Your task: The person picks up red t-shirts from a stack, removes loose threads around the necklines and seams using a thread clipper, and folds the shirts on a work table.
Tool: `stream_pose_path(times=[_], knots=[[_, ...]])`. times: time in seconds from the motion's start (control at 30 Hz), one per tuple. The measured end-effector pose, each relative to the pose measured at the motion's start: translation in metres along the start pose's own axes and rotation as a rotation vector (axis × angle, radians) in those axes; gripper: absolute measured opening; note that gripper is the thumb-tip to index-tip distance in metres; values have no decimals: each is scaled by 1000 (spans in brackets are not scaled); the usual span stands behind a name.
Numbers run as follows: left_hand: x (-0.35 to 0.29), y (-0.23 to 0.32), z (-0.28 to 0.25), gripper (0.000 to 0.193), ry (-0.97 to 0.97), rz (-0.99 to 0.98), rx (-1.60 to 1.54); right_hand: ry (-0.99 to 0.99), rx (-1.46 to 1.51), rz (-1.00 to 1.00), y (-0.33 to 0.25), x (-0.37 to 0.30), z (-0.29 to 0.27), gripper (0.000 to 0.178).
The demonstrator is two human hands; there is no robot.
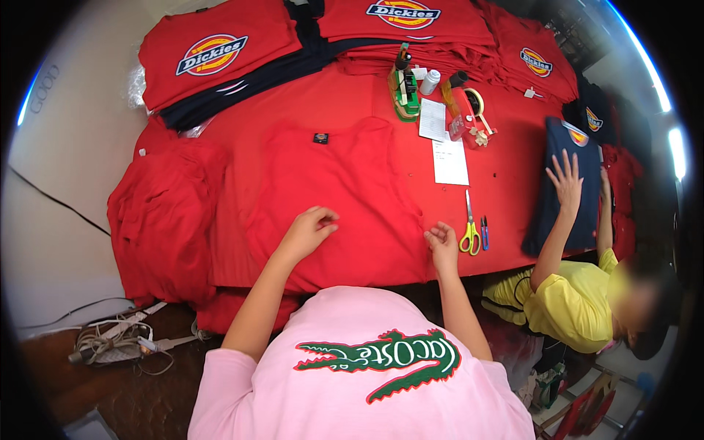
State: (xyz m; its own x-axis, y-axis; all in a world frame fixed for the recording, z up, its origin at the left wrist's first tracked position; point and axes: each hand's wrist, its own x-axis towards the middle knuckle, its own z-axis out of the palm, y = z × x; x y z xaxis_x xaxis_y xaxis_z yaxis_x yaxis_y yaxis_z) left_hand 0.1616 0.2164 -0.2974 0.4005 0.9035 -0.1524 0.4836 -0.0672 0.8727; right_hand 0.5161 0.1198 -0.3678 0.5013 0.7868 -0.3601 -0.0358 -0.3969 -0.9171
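A red shirt with a small dark neck label lies spread on the red-covered table in front of me, its neck end away from me. Over its lower left part is my left hand, fingers bent and apart, with nothing seen in them. My right hand is by the shirt's lower right edge, its fingers loosely curled; I see no cloth between them. Just right of that hand lie yellow-handled scissors and small blue thread snips.
Folded red shirts with printed fronts line the far side. A heap of red cloth sits at the left. A green tool, a red tape dispenser and paper slips stand farther back. At right, a co-worker's hand touches navy garments.
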Motion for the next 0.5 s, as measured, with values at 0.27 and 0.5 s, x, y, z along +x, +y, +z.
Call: stream_pose_path(times=[0.27, 0.5], knots=[[188, 50, 72, 38, 244, 163, 327, -6, -147, -19, 10, -8, 32, 34], [252, 49, 95, 49, 233, -32, 557, 3, -194, -103, 13, -33, 30, 15]])
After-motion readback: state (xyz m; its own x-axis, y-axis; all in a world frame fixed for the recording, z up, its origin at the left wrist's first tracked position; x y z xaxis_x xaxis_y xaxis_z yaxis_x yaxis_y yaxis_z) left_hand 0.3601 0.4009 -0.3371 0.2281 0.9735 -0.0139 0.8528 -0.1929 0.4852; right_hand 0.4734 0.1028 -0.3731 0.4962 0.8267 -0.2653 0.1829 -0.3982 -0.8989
